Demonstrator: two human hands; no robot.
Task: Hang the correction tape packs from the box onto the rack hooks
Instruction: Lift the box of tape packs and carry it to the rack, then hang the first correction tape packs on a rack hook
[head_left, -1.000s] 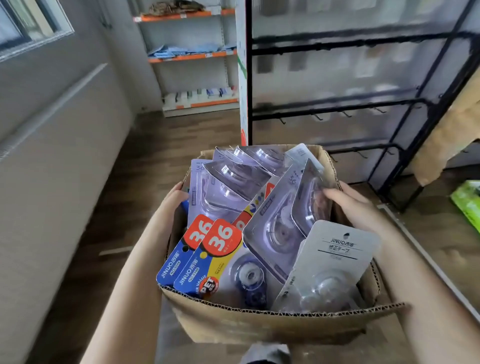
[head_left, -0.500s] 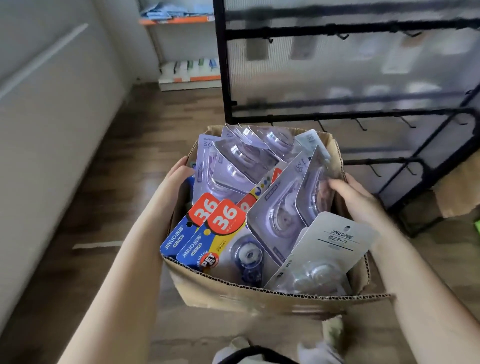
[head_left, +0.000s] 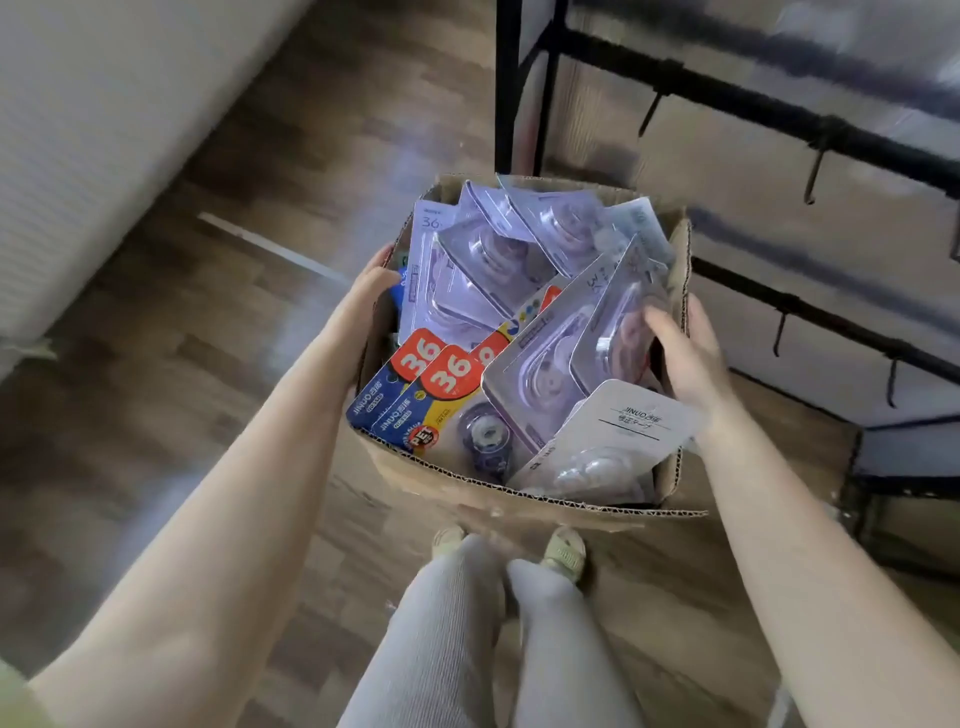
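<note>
I carry an open cardboard box (head_left: 519, 499) in front of me, above the floor. It is full of several correction tape packs: lilac blister packs (head_left: 488, 260), blue and yellow packs with red "36" labels (head_left: 441, 374), and a white pack (head_left: 623, 431) at the near right corner. My left hand (head_left: 371, 280) grips the box's left wall. My right hand (head_left: 685, 358) grips the right wall, with fingers over the rim against a lilac pack. The black rack with empty hooks (head_left: 813, 171) stands to the right behind the box.
Wooden floor (head_left: 208, 338) lies below. A pale wall (head_left: 104, 130) runs along the left. My legs in grey trousers and light shoes (head_left: 563, 553) show under the box. The rack's black upright post (head_left: 506, 83) stands just beyond the box.
The view has tilted down and nearer the rack, so my legs and shoes now show. The box stays held in both hands; the far shelves have left the view.
</note>
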